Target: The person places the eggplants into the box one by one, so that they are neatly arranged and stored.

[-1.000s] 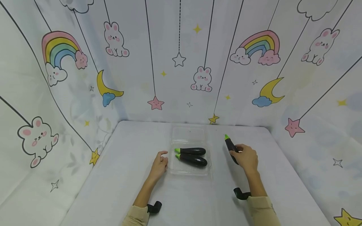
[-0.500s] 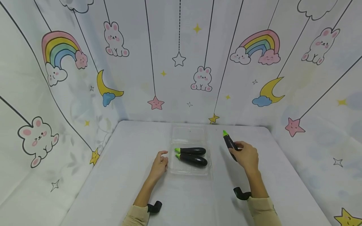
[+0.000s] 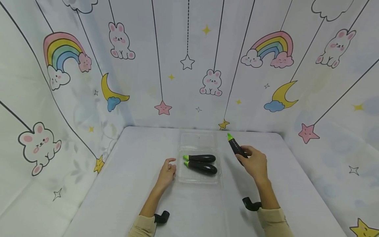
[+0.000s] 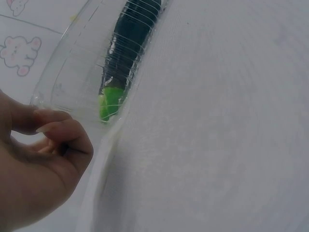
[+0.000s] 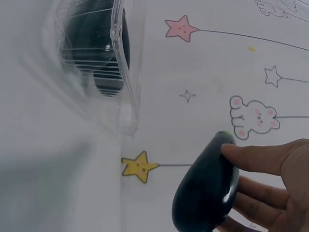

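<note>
My right hand (image 3: 257, 164) pinches a glossy black eggplant (image 3: 236, 147) with a bright green stem end, between thumb and fingers. It is raised over the table right of the box, stem pointing up and left. In the right wrist view, the eggplant's (image 5: 205, 188) rounded end faces the camera. Two similar eggplants (image 3: 202, 168) lie side by side in a clear plastic box (image 3: 198, 181), green ends to the left. My left hand (image 3: 166, 172) stays beside the box's left edge, fingers loosely bent and fingertips right at the rim; the left wrist view shows the bent fingers (image 4: 70, 135).
The box's clear lid (image 3: 197, 141) lies folded back behind its base. A white cloth (image 3: 127, 184) covers the table. Printed curtains with rabbits, stars and rainbows (image 3: 273, 49) close off the back and both sides. A black camera mount (image 3: 251, 204) sits on each wrist.
My right hand has moved left and slightly away from me, carrying the eggplant closer to the box. The left hand, the box and the eggplants inside it have stayed put.
</note>
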`<action>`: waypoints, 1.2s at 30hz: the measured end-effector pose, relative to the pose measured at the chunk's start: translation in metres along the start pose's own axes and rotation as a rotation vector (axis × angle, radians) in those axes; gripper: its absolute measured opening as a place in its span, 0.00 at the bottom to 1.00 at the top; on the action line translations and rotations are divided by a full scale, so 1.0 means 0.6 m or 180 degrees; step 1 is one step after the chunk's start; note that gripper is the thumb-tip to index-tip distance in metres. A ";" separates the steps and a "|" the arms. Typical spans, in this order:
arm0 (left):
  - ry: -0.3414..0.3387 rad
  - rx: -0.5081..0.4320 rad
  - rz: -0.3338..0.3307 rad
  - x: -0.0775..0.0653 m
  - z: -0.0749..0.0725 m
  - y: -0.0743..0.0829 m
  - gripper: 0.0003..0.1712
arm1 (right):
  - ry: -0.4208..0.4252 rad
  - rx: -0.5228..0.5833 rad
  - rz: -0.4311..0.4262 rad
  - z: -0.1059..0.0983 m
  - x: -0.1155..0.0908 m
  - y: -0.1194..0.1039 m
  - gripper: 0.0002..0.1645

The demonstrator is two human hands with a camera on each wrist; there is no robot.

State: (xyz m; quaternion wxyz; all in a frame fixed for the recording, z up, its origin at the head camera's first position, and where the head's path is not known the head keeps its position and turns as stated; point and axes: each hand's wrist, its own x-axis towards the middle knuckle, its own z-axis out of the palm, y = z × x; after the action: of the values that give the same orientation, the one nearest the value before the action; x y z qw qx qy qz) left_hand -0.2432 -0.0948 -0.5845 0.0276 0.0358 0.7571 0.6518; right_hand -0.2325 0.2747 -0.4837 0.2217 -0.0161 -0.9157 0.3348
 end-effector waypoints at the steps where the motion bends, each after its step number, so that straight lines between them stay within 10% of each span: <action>1: 0.0000 0.0009 -0.0007 0.000 0.000 0.000 0.22 | -0.0014 0.0010 -0.0017 0.001 0.000 -0.002 0.25; 36: 0.0064 0.0068 -0.0001 -0.004 0.002 0.005 0.23 | -0.0452 0.0404 -0.0487 0.056 -0.033 -0.049 0.26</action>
State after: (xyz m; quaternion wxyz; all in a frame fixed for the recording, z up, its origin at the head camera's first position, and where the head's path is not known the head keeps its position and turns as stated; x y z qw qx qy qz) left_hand -0.2405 -0.0936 -0.5815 0.0197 0.0294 0.7642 0.6440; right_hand -0.2251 0.2280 -0.4962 0.1817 0.0916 -0.9046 0.3745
